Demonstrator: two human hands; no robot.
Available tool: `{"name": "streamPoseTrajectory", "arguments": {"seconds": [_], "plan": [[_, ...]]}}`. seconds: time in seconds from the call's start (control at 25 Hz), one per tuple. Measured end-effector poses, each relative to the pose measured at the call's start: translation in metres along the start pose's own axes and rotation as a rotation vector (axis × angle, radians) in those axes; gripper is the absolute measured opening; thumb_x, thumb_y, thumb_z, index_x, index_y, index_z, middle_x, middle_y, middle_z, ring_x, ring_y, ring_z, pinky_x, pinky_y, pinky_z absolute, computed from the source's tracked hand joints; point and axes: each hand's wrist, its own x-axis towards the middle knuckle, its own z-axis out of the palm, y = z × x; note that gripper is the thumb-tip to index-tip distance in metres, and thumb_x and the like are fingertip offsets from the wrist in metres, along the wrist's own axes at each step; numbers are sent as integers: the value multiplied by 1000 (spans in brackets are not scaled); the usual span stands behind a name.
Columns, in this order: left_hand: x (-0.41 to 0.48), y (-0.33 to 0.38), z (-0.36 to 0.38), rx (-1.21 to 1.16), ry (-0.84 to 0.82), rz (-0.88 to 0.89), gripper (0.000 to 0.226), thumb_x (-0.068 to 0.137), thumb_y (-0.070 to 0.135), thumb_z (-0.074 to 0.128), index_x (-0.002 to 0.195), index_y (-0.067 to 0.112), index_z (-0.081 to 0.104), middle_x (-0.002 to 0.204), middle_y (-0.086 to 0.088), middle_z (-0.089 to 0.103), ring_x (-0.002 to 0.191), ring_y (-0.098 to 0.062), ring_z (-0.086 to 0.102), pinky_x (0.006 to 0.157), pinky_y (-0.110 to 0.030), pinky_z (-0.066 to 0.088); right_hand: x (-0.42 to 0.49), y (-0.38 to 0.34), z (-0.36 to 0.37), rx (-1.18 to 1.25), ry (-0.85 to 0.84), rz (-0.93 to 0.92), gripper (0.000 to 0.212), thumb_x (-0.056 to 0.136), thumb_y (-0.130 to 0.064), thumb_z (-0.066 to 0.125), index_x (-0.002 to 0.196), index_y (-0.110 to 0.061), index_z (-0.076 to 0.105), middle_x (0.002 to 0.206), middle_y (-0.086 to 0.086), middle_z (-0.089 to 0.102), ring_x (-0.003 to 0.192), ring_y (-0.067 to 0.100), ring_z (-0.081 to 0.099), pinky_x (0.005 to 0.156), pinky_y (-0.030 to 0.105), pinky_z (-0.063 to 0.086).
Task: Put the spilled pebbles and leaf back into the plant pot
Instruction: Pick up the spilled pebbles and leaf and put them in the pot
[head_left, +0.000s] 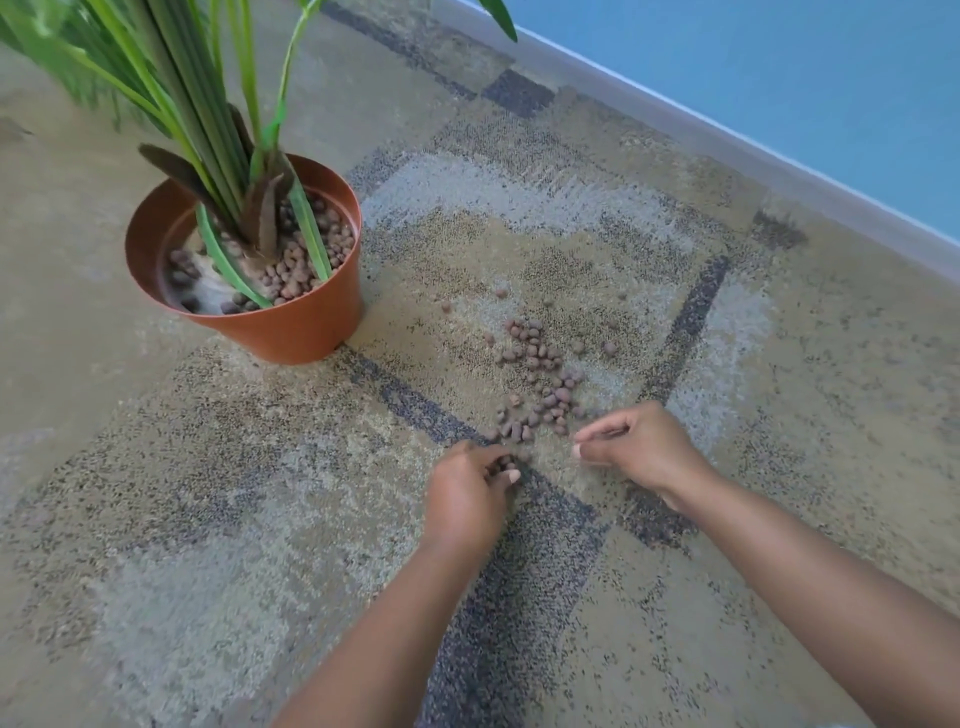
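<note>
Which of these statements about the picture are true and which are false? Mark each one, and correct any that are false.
1. The plant pot stands upright on the carpet. True.
2. All the pebbles are back in the pot. False: a heap of spilled pebbles lies on the carpet beside it.
3. The left hand has its fingers curled around a few pebbles. True.
4. The right hand rests on the pot's rim. False: it is down at the carpet by the near edge of the heap, well away from the pot.
5. The wall behind the carpet is red. False: it is blue.
</note>
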Motion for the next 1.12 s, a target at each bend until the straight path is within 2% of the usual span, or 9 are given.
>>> {"name": "streamPoseTrajectory", "arguments": {"seconds": [0.2, 0.32, 0.4, 0.56, 0.68, 0.76, 0.84, 0.92, 1.12], "plan": [[11, 10, -7, -162, -19, -95, 10, 84, 20, 74, 90, 27, 69, 76, 11, 66, 63, 0, 60, 44, -6, 42, 11, 5, -21, -63, 18, 15, 8, 77, -16, 81, 77, -23, 76, 82, -5, 75, 46, -6, 63, 41, 12, 42], [13, 12, -6, -188, -8, -77, 14, 84, 21, 74, 89, 31, 66, 77, 12, 66, 69, -2, 62, 51, -8, 44, 22, 6, -23, -123, 96, -41, 7, 80, -17, 78, 79, -24, 76, 75, -7, 74, 67, 9, 73, 52, 17, 53], [11, 8, -7, -186, 51, -44, 17, 83, 20, 75, 95, 30, 70, 78, 13, 67, 66, 0, 62, 52, -8, 47, 29, 10, -19, -196, 133, -113, 6, 82, -18, 77, 86, -22, 76, 78, -6, 75, 66, 16, 72, 59, 25, 58], [10, -4, -12, -96, 159, -7, 30, 83, 15, 74, 111, 25, 70, 89, 18, 62, 71, 8, 56, 56, 5, 40, 36, 20, -16, -256, 99, -175, 22, 83, -21, 76, 105, -21, 75, 86, -5, 74, 41, 3, 50, 40, 14, 40], [13, -7, -12, 56, 177, 80, 32, 86, 11, 70, 116, 21, 69, 100, 14, 58, 72, 11, 49, 57, 10, 35, 37, 21, -16, -347, 60, -242, 27, 85, -23, 73, 112, -25, 72, 82, -15, 66, 48, 8, 50, 44, 14, 41], [17, -3, -13, 136, 153, 134, 32, 88, 12, 69, 119, 19, 68, 114, 6, 62, 79, -5, 63, 73, -3, 50, 36, 19, -15, -452, 28, -308, 29, 87, -24, 71, 116, -26, 70, 79, -17, 58, 58, 7, 53, 52, 11, 37], [23, 2, -14, 210, 99, 164, 32, 88, 15, 69, 120, 18, 67, 114, -3, 66, 83, -18, 65, 79, -17, 53, 36, 18, -14, -556, 25, -370, 32, 88, -22, 70, 120, -26, 68, 82, -15, 53, 67, 0, 48, 60, 7, 33], [29, 7, -12, 266, 49, 213, 33, 89, 17, 68, 122, 16, 66, 105, -3, 65, 77, -16, 61, 74, -15, 52, 35, 19, -14, -570, 48, -413, 34, 89, -20, 70, 122, -23, 67, 86, -12, 53, 72, -1, 47, 72, 7, 36], [28, 13, -7, 339, 90, 260, 24, 93, 22, 62, 114, 13, 67, 96, -2, 61, 71, -16, 57, 62, -17, 47, 32, 22, -5, -564, 106, -433, 34, 91, -20, 66, 125, -15, 65, 89, -8, 52, 70, -4, 46, 64, 2, 34]]}}
